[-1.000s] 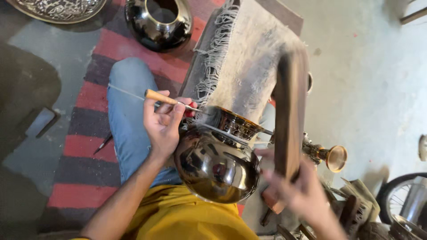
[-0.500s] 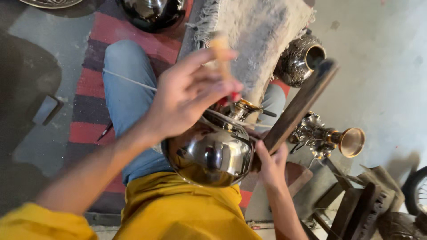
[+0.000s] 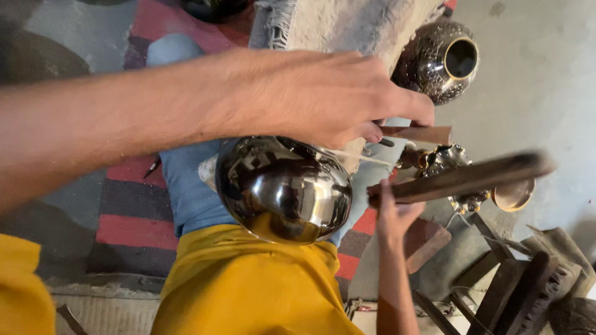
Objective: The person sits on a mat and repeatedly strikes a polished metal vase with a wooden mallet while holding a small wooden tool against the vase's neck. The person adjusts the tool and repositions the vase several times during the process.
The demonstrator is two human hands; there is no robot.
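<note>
A shiny round metal pot (image 3: 285, 189) rests on my lap, its polished belly facing the camera. My left hand (image 3: 329, 99) reaches across above it from the left, shut on a thin tool with a wooden handle (image 3: 422, 133). My right hand (image 3: 391, 217) comes up from below, right of the pot, and grips a long dark wooden bat (image 3: 459, 180), which lies almost level and is blurred. Behind the bat sits an ornate brass piece (image 3: 450, 158) with a flared cup (image 3: 512, 195).
An engraved dark pot (image 3: 441, 59) stands at the upper right beside a grey fringed cloth (image 3: 347, 22). A red and dark striped rug (image 3: 130, 229) lies under my blue-trousered leg (image 3: 186, 186). Dark metal bars (image 3: 521, 285) crowd the lower right on the concrete floor.
My left hand has lifted and swung right, close to the camera, still holding the tool. The wooden bat has tipped from upright to nearly level.
</note>
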